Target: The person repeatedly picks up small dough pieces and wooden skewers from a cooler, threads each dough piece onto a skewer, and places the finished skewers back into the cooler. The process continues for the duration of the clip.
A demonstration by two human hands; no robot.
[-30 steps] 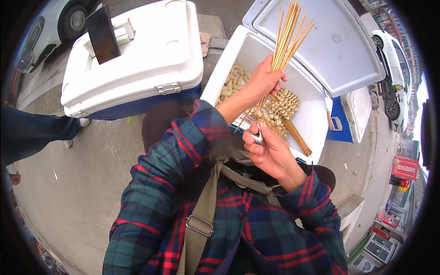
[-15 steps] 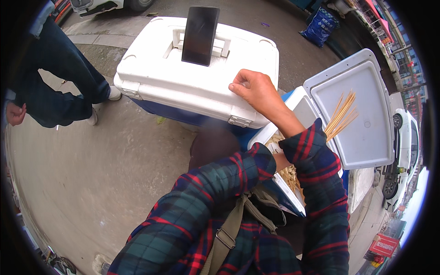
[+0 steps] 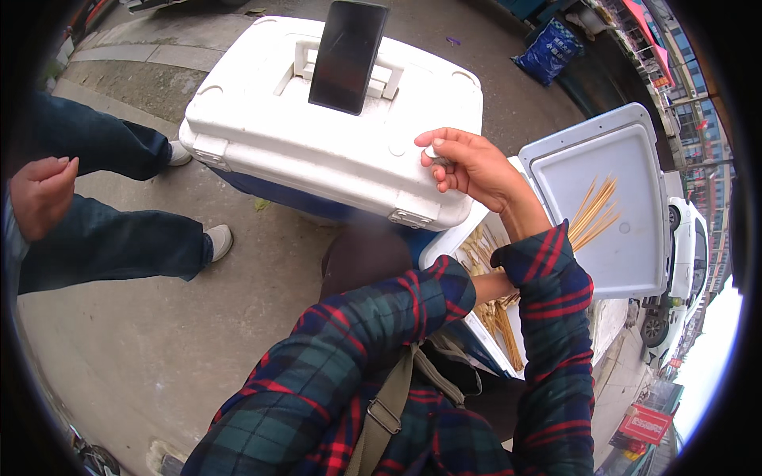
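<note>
In the right hand (image 3: pixel 484 168), a small whitish piece (image 3: pixel 431 151) looks smooth and shiny. Below that hand, the big white rectangular cooler lid (image 3: pixel 317 151) is smooth plastic; farther left, the black rectangular phone (image 3: pixel 347 57) is glossy. To the hand's right, the thin tan wooden sticks (image 3: pixel 594 216) look matt. Nearer than the hand, the green-red-blue plaid sleeves (image 3: pixel 549 325) are matt cloth.

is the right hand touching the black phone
Apart: the head view shows a stretch of white cooler lid between the right hand and the black phone.
</note>
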